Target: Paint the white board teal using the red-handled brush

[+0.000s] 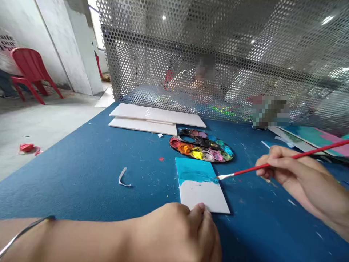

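A white card (200,193) lies flat on the blue table top (81,182), its far half painted turquoise. My left hand (174,233) rests at the card's near edge, with the fingertips pressing on it. My right hand (297,178) grips a thin red-handled paintbrush (253,168) from the right. The brush's metal ferrule and tip reach the lower edge of the turquoise paint. Just beyond the card sits a black oval palette (201,145), crowded with wells of blue, yellow, orange, red and pink paint.
Stacked white boards (155,118) lie behind the palette, and painted boards (308,136) lie at the far right. A perforated metal screen (174,54) stands along the table's far edge, with a person (201,83) behind it. The table's left edge drops to a concrete floor (46,123).
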### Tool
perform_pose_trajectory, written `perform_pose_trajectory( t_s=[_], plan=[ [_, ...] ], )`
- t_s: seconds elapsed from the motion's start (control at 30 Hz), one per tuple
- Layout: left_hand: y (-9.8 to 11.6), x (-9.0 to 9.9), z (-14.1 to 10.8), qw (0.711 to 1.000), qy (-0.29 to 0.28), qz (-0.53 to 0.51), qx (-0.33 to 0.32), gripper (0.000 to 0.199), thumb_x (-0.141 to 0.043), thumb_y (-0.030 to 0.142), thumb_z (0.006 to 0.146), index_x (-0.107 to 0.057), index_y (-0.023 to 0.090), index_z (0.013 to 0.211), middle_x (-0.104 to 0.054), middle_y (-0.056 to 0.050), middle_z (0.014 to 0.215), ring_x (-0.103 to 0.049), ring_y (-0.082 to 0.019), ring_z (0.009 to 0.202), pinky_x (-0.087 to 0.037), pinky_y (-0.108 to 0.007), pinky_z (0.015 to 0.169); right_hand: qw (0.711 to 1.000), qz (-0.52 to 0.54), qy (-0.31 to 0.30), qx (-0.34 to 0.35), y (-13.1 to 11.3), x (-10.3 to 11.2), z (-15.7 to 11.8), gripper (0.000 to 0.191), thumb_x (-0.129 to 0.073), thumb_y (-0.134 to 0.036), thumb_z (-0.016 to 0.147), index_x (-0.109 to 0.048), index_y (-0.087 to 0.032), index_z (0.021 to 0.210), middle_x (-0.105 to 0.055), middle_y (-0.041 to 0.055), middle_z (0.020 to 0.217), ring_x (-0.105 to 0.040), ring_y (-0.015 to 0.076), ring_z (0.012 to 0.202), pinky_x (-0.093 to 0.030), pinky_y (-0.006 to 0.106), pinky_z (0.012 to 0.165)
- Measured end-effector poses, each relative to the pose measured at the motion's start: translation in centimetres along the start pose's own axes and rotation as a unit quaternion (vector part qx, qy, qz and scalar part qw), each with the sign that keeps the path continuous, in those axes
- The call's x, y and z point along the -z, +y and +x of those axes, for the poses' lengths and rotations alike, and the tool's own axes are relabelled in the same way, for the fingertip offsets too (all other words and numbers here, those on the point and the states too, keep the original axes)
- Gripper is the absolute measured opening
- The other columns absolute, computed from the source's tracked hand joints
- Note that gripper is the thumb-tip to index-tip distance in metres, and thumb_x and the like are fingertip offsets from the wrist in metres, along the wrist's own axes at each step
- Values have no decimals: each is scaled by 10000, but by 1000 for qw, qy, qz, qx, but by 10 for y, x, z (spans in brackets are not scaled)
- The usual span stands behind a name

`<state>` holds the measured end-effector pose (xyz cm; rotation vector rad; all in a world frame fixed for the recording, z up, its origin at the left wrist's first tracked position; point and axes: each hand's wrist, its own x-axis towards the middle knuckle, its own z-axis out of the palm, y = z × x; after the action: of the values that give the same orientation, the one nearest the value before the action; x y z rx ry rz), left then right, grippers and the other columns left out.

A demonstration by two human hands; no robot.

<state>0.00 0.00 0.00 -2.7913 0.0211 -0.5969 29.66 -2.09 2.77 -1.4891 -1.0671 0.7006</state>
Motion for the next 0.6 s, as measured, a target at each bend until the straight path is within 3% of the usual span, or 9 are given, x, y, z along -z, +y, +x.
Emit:
perform_pose_trajectory(
  t_s=[0.13, 0.3, 0.47, 0.6],
  plan=[
    [5, -2, -2, 1000, 8, 5, -16, 422, -337, 33, 1049, -754, 49, 1113, -793, -154, 1088, -741, -209, 851, -608, -298, 619, 999, 33, 7, -2, 2, -6, -6, 286, -929, -458, 584, -772, -220, 570, -581, 13, 703, -611, 156, 657, -560, 216, 553],
    [4, -1, -3, 999, 19, 22, -19, 379, -387, 51, 1041, -756, 43, 1125, -796, -151, 1096, -746, -224, 839, -621, -313, 614, 999, 14, -36, -12, 6, -2, -9, 292, -910, -474, 647, -771, -223, 594, -622, 25, 674, -647, 175, 662, -566, 233, 578],
    [4, -2, 0, 999, 13, 32, -24, 327, -449, 88, 1035, -755, 55, 1144, -796, -140, 1126, -761, -253, 923, -623, -336, 603, 998, 54, 22, -6, 4, 1, -9, 282, -923, -411, 612, -716, -230, 546, -632, 16, 647, -614, 151, 618, -547, 211, 547],
    [6, -1, -1, 1000, 20, 18, -9, 342, -426, 67, 1051, -753, 56, 1148, -800, -118, 1114, -748, -210, 855, -620, -317, 617, 999, 41, -20, 1, 4, -10, -14, 274, -904, -464, 677, -773, -233, 609, -674, 39, 694, -662, 177, 680, -580, 241, 615]
  ],
)
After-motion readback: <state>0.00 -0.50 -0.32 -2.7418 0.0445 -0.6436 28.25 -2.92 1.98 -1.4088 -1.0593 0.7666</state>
